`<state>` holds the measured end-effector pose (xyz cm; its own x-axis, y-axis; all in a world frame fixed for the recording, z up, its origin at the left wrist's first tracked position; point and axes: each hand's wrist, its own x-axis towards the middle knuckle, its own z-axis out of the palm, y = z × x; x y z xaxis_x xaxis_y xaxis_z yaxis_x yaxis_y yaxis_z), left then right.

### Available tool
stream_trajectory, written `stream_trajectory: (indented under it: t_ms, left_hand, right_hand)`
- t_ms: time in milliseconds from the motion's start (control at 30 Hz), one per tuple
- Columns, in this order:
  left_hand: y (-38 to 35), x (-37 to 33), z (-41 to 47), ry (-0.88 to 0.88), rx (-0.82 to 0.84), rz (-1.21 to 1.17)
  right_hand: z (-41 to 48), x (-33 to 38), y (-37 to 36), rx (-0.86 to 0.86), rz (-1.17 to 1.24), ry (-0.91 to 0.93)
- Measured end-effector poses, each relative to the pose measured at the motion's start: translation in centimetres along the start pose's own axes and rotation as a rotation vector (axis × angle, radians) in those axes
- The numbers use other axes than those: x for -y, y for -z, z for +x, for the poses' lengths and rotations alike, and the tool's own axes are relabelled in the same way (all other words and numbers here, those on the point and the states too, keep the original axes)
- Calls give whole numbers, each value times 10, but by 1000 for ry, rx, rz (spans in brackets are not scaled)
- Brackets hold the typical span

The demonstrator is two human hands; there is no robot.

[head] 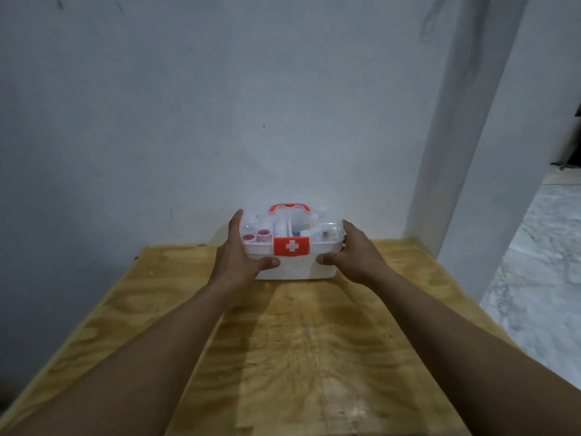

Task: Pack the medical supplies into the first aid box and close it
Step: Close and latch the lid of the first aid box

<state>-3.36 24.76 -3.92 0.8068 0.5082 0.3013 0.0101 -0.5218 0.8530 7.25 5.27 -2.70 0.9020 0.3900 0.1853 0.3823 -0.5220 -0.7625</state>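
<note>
A white first aid box [297, 269] with a clear lid, a red handle [289, 207] and a red latch bearing a white cross [291, 246] stands at the far end of the wooden table [283, 357]. Its lid is down, and rolls of tape and other supplies show through it. My left hand [239, 256] holds the box's left end, thumb across the front and fingers up the side. My right hand [355, 254] holds the right end the same way, thumb on the front wall.
A white wall rises right behind the box. A white pillar [471, 152] stands at the right, with pale floor [540, 262] beyond the table's right edge. Bare plywood stretches between the box and me.
</note>
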Motion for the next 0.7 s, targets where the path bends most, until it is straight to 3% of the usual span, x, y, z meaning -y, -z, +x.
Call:
stream_trajectory:
  t_ms: [467, 700]
  left_hand:
    - [-16, 4, 17, 5, -1, -1]
    - [-2, -20, 3, 53, 47, 98]
  right_hand:
    - [20, -13, 0, -1, 27, -27]
    - [-13, 23, 27, 66, -34, -125]
